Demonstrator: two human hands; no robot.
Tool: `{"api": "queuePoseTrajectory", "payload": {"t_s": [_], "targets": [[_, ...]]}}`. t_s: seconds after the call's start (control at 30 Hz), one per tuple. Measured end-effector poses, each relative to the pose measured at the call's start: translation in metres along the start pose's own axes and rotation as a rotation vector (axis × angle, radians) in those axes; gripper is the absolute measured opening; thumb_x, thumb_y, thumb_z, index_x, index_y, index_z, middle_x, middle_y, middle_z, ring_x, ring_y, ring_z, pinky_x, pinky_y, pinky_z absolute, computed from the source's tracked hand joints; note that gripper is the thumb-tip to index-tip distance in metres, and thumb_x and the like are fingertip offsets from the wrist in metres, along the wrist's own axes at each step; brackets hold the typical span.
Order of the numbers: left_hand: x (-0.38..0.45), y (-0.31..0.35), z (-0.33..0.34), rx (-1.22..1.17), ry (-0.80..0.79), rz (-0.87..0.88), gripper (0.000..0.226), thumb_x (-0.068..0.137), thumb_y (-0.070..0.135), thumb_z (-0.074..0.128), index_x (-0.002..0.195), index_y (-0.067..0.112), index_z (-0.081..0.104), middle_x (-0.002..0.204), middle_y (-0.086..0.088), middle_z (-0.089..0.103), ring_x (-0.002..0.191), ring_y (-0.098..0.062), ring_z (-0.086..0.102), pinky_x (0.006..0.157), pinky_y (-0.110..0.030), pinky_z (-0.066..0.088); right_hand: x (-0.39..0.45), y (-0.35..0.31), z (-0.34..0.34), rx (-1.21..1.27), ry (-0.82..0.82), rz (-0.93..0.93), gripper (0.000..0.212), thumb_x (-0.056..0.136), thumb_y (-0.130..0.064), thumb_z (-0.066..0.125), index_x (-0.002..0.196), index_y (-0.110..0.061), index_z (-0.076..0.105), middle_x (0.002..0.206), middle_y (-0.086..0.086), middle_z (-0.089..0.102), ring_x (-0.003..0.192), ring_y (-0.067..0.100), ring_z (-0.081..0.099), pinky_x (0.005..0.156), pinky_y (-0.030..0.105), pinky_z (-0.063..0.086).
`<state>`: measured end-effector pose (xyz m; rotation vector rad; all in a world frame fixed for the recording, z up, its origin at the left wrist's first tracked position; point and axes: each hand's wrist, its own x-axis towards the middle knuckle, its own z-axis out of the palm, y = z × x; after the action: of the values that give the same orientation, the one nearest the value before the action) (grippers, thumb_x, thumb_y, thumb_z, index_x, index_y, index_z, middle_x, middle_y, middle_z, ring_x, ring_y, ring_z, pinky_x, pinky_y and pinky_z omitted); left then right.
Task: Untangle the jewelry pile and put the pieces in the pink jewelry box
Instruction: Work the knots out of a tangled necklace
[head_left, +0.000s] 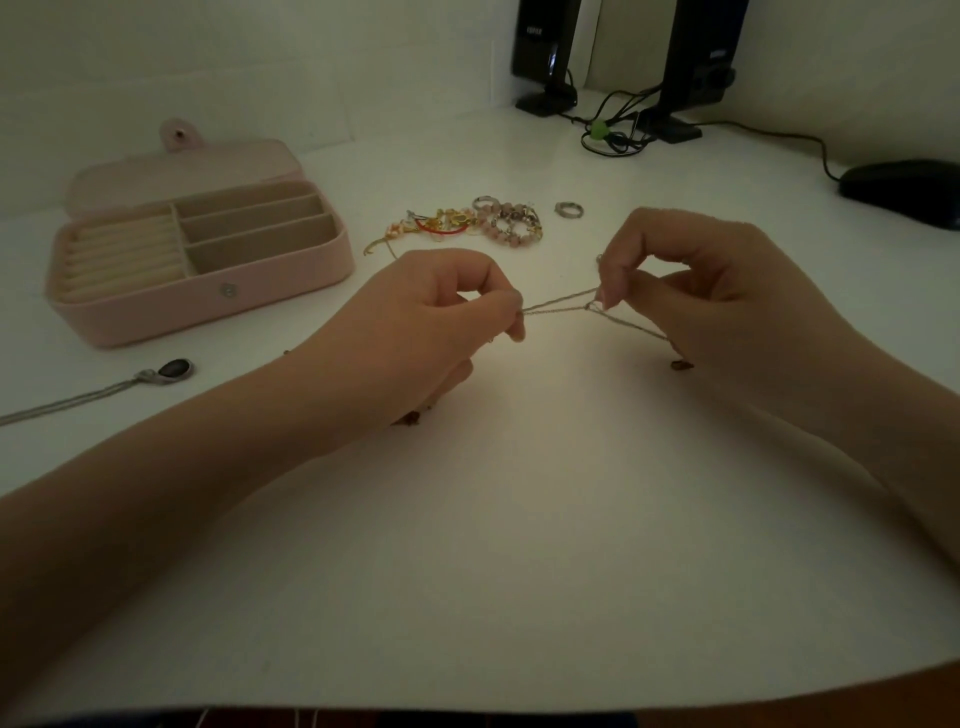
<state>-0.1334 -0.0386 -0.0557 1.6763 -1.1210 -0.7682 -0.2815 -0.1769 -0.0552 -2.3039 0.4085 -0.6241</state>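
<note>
A thin silver chain (558, 306) is pinched taut between the left hand (436, 332) and right hand (691, 291), probably so its knot is exposed above the white tabletop (519, 519).

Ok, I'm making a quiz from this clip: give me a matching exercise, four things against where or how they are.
1. thin chain
2. pink jewelry box
3. pendant necklace
4. lone silver ring

a. lying in front of the box, at the table's left edge
b. open, compartments bare
c. right of the tangled pile
d. stretched between both hands

Pairs: 1-d, 2-b, 3-a, 4-c
</note>
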Motion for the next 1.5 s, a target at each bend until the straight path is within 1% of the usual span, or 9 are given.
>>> {"api": "queuePoseTrajectory", "payload": {"t_s": [0.1,0.17,0.37,0.43,0.53,0.63,0.83,1.2,1.5], "targets": [[0.0,0.0,0.0,0.005,-0.001,-0.003,0.026,0.094,0.015,0.048,0.07,0.014,0.056,0.037,0.011,0.034,0.031,-0.008,0.022,0.035,-0.012,0.02,0.0,0.003,0.0,-0.094,0.048,-0.012,0.028,0.083,-0.005,0.052,0.071,-0.025,0.067,0.055,-0.007,0.051,0.045,0.012,0.038,0.046,0.02,0.032],[0.0,0.0,0.0,0.002,-0.002,-0.005,0.026,0.094,0.016,0.048,0.07,0.014,0.055,0.037,0.011,0.033,0.031,-0.009,0.022,0.035,-0.013,0.021,0.0,0.003,-0.001,-0.106,0.079,-0.002,0.026,0.077,-0.013,0.05,0.07,-0.029,0.069,0.049,-0.007,0.046,0.045,0.011,0.039,0.046,0.016,0.033],[0.0,0.0,0.0,0.003,-0.005,0.006,0.025,0.094,0.015,0.047,0.07,0.013,0.055,0.037,0.01,0.033,0.031,-0.008,0.022,0.036,-0.013,0.021,-0.001,0.005,-0.001,-0.122,0.088,-0.038,0.021,0.077,-0.023,0.053,0.076,-0.031,0.073,0.056,0.013,0.057,0.047,0.022,0.044,0.047,0.014,0.033],[0.0,0.0,0.0,0.005,-0.006,0.007,0.025,0.095,0.015,0.047,0.071,0.013,0.055,0.036,0.01,0.033,0.03,-0.008,0.021,0.035,-0.013,0.021,-0.001,0.008,-0.001,-0.15,0.117,-0.054,0.015,0.081,-0.025,0.059,0.08,-0.029,0.074,0.062,0.006,0.062,0.051,0.017,0.047,0.049,0.013,0.034],[0.0,0.001,0.0,0.01,-0.003,0.007,0.026,0.095,0.015,0.047,0.071,0.013,0.055,0.036,0.01,0.033,0.03,-0.008,0.021,0.035,-0.013,0.02,0.001,0.011,-0.002,-0.264,0.173,-0.077,0.01,0.084,-0.027,0.066,0.088,-0.027,0.075,0.069,-0.021,0.061,0.061,0.001,0.053,0.057,0.009,0.038],[0.0,0.0,0.0,0.021,-0.003,0.008,0.026,0.095,0.017,0.047,0.071,0.014,0.056,0.039,0.011,0.031,0.031,-0.009,0.021,0.035,-0.013,0.021,0.003,0.013,-0.002,-0.246,0.186,-0.056,0.009,0.083,-0.025,0.07,0.09,-0.028,0.075,0.059,-0.028,0.055,0.058,-0.003,0.05,0.056,0.006,0.034],[0.0,0.001,0.0,0.039,-0.014,-0.003,0.025,0.095,0.02,0.048,0.072,0.015,0.056,0.04,0.008,0.029,0.03,-0.009,0.021,0.034,-0.013,0.022,0.002,0.012,-0.002,-0.206,0.158,-0.071,0.019,0.075,-0.028,0.076,0.093,-0.032,0.073,0.077,-0.01,0.061,0.06,0.003,0.045,0.059,0.008,0.033],[0.0,0.001,0.001,0.046,-0.03,0.004,0.025,0.095,0.021,0.048,0.071,0.016,0.057,0.04,0.009,0.029,0.031,-0.009,0.021,0.035,-0.013,0.021,0.001,0.009,0.001,-0.283,0.146,-0.087,0.03,0.074,-0.03,0.075,0.103,-0.035,0.07,0.09,-0.022,0.052,0.072,-0.005,0.048,0.063,0.003,0.035],[-0.001,0.0,0.001,0.046,-0.051,0.01,0.024,0.094,0.02,0.048,0.073,0.015,0.057,0.04,0.009,0.029,0.032,-0.009,0.021,0.035,-0.013,0.021,0.001,0.009,0.002,-0.252,0.139,-0.098,0.027,0.071,-0.037,0.075,0.097,-0.044,0.067,0.082,-0.017,0.052,0.078,-0.005,0.047,0.069,0.005,0.033]]}}
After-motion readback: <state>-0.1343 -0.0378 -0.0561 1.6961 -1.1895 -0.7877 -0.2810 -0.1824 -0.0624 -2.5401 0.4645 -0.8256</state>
